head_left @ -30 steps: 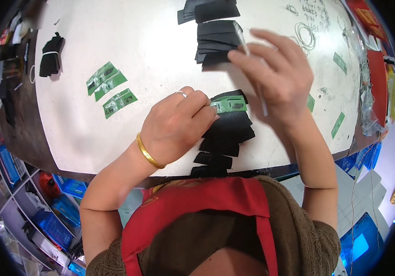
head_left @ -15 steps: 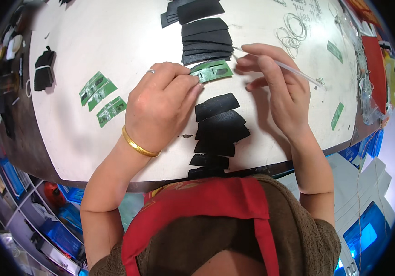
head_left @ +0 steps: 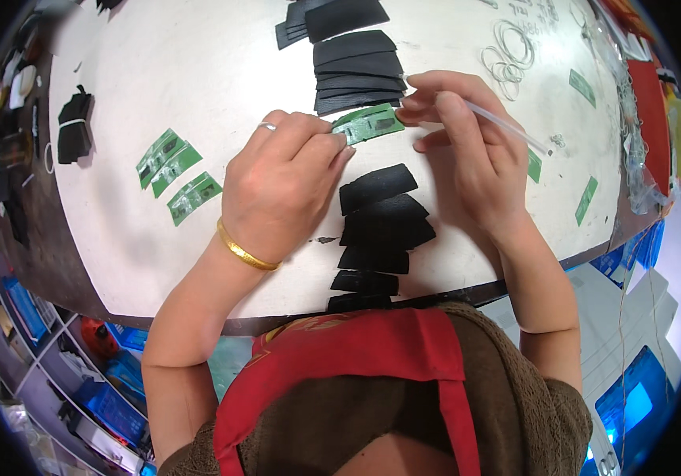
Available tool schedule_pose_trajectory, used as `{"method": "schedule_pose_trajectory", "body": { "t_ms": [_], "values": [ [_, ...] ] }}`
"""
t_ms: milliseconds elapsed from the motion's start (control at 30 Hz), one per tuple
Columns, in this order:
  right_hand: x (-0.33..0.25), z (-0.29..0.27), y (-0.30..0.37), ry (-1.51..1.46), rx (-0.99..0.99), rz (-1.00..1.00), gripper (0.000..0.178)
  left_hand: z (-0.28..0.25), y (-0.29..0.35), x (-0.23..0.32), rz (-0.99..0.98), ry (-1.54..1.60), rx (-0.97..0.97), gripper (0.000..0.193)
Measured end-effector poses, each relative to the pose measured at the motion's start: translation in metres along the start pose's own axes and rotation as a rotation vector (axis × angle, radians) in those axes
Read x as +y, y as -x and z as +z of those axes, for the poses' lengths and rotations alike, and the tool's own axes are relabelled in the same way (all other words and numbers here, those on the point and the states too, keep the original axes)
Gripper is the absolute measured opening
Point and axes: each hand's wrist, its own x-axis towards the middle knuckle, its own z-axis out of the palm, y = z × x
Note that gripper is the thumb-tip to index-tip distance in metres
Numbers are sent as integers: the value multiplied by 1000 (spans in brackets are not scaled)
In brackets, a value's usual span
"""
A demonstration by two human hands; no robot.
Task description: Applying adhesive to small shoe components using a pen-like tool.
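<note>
**Green slotted strip pinched above a row of black pieces**

Nearest is a red apron [head_left: 372, 345] at the edge of a white-topped table [head_left: 134, 79]. Just beyond it, flat black pieces [head_left: 388, 218] lie in an overlapping column running away from the person. Farther in, the left hand [head_left: 277, 166] (gold bangle [head_left: 241, 251] at the wrist, a plain ring [head_left: 267, 125] on one finger) presses thumb and fingers together, pinching the left end of the green slotted strip [head_left: 372, 124]. That strip lies between the near column and a fanned black stack [head_left: 356, 67]. At its other end, the right hand [head_left: 483, 155] grips a slim translucent rod [head_left: 503, 127] between thumb and curled fingers; whether a fingertip touches the strip, I cannot tell. Three more green pieces [head_left: 175, 169] lie left of the left hand, and a black bundle [head_left: 74, 131] with a pale band sits beyond them. Past the right hand are loose pale loops [head_left: 515, 47], and farthest, beyond the fanned stack, another black stack [head_left: 347, 17].
</note>
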Motion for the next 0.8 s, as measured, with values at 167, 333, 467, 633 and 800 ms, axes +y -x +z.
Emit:
{"method": "schedule_pose_trajectory", "body": {
  "t_ms": [167, 333, 467, 633, 800],
  "values": [
    [0, -1, -10, 220, -52, -244, 27, 3, 1, -1, 34, 9, 19, 17],
    [-1, 15, -27, 503, -291, -404, 24, 4, 1, 3, 20, -48, 14, 13],
    [-7, 2, -25, 704, -135, -379, 20, 0, 3, 3, -19, -23, -20, 17],
    [-3, 9, -18, 412, -170, -417, 15, -2, 1, 4, -26, -16, -77, 16],
    [0, 11, -14, 588, -215, -542, 15, -2, 3, 2, -16, -43, -107, 16]
  ]
}}
